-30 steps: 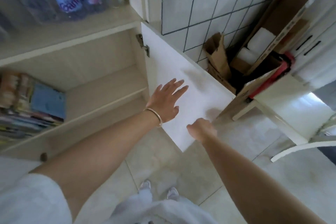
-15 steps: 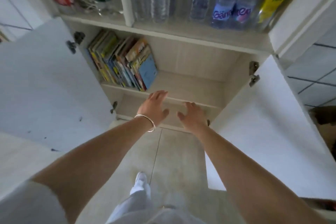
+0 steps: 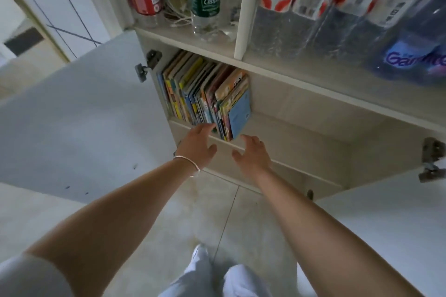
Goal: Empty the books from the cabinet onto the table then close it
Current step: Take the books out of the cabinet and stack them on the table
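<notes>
Pale wood makes up the cabinet (image 3: pixel 301 106) in front of you, and both of its white doors stand wide open, the left door (image 3: pixel 79 123) and the right door (image 3: pixel 391 229). The books (image 3: pixel 205 96) stand in a row on the middle shelf, pushed up against the left wall of the cabinet. They lean a little to the left. A blue book (image 3: pixel 239 114) is the last one on the right side of the row.

Your left hand (image 3: pixel 196 146) reaches to the bottom edge of the books. Its fingers are loose and spread, and the fingertips are right at the spines, but you hold nothing yet. There is a thin bracelet (image 3: pixel 189 164) on that wrist. Your right hand (image 3: pixel 252 153) is just beside the left one, below the blue book. Its fingers are loose too, and it holds nothing.

The rest of the middle shelf, to the right of the books, is bare wood. On the shelf above stand many plastic bottles (image 3: pixel 321 5), with a tangle of white cords (image 3: pixel 175 2) behind the left ones. Your legs and a shoe show on the tiled floor (image 3: pixel 202 202) below.
</notes>
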